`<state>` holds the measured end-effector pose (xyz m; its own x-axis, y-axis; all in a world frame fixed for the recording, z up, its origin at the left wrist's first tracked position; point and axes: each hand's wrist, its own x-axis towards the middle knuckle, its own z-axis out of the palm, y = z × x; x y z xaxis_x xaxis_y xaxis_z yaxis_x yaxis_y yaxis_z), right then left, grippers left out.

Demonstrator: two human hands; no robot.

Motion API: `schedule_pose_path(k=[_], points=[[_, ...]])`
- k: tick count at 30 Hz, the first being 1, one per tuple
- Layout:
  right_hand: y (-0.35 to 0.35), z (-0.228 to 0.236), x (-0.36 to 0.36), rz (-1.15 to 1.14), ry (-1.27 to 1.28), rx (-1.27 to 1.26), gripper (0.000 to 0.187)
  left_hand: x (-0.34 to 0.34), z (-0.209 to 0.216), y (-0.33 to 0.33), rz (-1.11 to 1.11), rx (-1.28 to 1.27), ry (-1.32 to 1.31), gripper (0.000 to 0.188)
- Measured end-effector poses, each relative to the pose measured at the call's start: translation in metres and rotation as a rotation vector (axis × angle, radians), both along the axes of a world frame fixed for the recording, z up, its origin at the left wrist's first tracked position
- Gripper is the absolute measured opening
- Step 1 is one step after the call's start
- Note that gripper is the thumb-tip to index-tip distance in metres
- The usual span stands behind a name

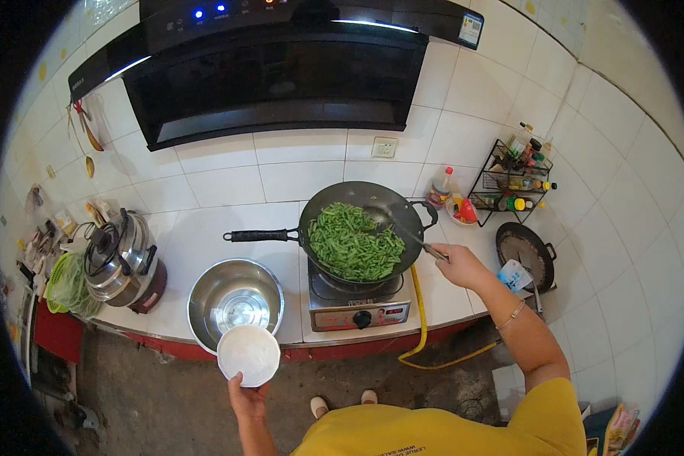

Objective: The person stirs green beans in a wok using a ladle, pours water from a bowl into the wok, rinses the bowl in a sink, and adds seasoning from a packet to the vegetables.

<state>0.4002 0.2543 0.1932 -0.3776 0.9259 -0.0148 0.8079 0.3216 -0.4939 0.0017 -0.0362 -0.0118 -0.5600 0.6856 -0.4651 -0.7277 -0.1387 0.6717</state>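
My left hand (pixel 248 397) holds a white bowl (pixel 248 356) by its near rim, in front of the counter edge. The bowl looks empty and overlaps the near side of a steel basin (pixel 232 280) in the view. My right hand (pixel 460 266) is closed round the handle of a spatula (pixel 432 250), whose head reaches into a dark wok (pixel 391 199). Chopped green beans (pixel 353 243) fill much of the wok's left and near side; the spatula's tip is partly hidden there. The wok sits on a single gas stove (pixel 328 315).
A yellow hose (pixel 420 304) runs down from the stove. Left stands a steel pressure cooker (pixel 133 258) beside a green basket (pixel 55 285). A range hood (pixel 273 83) overhangs the back. Rightward are a bottle rack (pixel 513 178), a sauce bottle (pixel 439 188) and another pan (pixel 523 251).
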Motion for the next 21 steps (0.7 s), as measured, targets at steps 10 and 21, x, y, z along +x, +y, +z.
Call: schedule_pose_path(k=[10, 21], points=[[0.051, -0.042, -0.052, -0.118, 0.272, -0.448, 0.047, 0.011, 0.018, 0.007, -0.013, 0.031, -0.018, 0.061], [-0.024, 0.064, 0.003, 0.338, -0.59, 0.248, 0.039, 0.029, 0.03, 0.035, -0.081, 0.001, 0.038, 0.065]])
